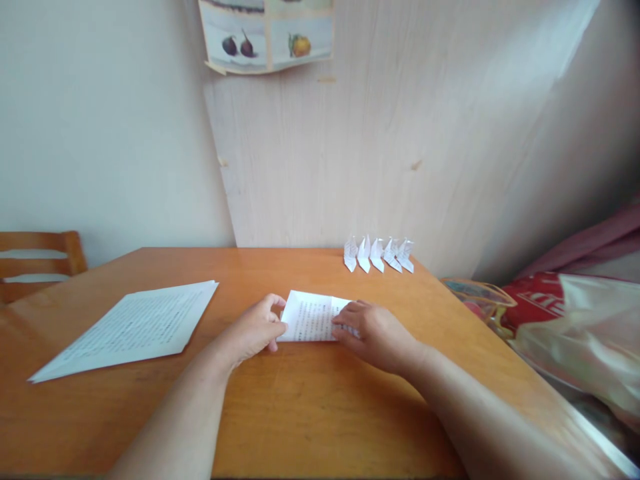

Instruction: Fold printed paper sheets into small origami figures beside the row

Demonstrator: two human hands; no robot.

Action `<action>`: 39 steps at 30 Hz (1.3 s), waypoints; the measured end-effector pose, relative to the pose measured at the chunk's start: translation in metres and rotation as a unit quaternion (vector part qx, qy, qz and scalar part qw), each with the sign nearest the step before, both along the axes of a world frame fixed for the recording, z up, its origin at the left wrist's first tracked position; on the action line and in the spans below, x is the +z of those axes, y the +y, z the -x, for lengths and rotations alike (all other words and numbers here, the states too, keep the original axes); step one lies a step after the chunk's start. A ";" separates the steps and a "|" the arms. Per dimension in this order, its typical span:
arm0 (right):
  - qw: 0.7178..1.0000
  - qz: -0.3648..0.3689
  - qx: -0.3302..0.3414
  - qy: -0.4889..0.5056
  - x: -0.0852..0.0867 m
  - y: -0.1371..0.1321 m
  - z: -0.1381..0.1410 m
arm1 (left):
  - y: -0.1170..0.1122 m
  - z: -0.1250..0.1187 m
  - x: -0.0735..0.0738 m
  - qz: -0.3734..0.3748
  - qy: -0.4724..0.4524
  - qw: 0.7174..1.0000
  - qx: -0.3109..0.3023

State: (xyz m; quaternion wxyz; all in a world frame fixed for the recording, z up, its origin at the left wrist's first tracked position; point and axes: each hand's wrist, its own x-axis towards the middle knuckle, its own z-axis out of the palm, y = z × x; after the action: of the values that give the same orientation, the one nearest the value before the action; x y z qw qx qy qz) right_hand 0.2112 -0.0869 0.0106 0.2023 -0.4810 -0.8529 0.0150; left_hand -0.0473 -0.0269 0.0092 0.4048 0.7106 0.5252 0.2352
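Observation:
A folded sheet of printed paper (313, 317) lies on the table in front of me. My left hand (260, 325) pinches its left edge between thumb and fingers. Over the right part of the sheet is my right hand (373, 330), its fingers bent and pressed together on the paper; they cover that end. A crease runs down the sheet near the right fingertips. Toward the back right stand several folded paper figures (377, 255) in a row, with pointed tops.
On the left of the wooden table (320, 413) lies a stack of printed sheets (135, 327). A chair (40, 260) stands beyond the left edge. Past the right edge are plastic bags (575, 333), one red and one pale. Pictures of fruit (267, 37) hang on the wall.

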 end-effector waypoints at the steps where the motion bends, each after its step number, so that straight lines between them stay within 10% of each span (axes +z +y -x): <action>1: 1.000 0.005 0.002 -0.021 0.000 -0.001 0.003 | 0.000 0.001 -0.001 0.002 0.003 1.000 0.001; 5: 0.998 0.010 -0.005 -0.058 -0.002 -0.001 0.006 | 0.008 0.007 -0.009 -0.038 0.023 0.999 0.000; 13: 0.998 0.028 0.009 -0.053 -0.013 -0.001 0.012 | 0.006 -0.009 -0.011 -0.345 0.124 0.929 -0.057; 20: 0.996 0.059 -0.014 -0.059 -0.014 -0.007 0.018 | -0.015 -0.028 -0.018 -0.372 0.137 0.897 -0.195; 39: 0.992 0.066 -0.063 -0.084 -0.023 -0.019 0.030 | -0.015 -0.028 -0.031 -0.339 0.158 0.903 -0.214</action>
State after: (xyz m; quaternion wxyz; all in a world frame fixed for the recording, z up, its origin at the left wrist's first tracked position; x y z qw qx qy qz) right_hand 0.1809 -0.1063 -0.0127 0.0983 -0.5454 -0.8322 0.0181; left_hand -0.0191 -0.0415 -0.0223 0.0918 0.9279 0.3063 0.1916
